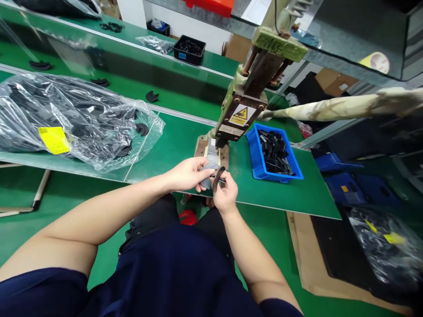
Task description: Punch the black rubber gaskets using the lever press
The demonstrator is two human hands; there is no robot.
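Note:
My left hand (188, 174) and my right hand (225, 192) meet at the front edge of the green table (172, 141), just in front of the press base. The left hand pinches a grey flat piece (208, 169). Between the fingers of the right hand is a thin black curved part (218, 175), held against the grey piece. Directly behind the hands stands a small bench press (243, 110) with a yellow warning label.
A blue bin (256, 149) of small black parts sits right of the press. A large clear bag (72, 119) of black parts with a yellow tag lies at left. The wrapped press lever (337, 108) reaches right. Bags and blue bins lie on the floor at right.

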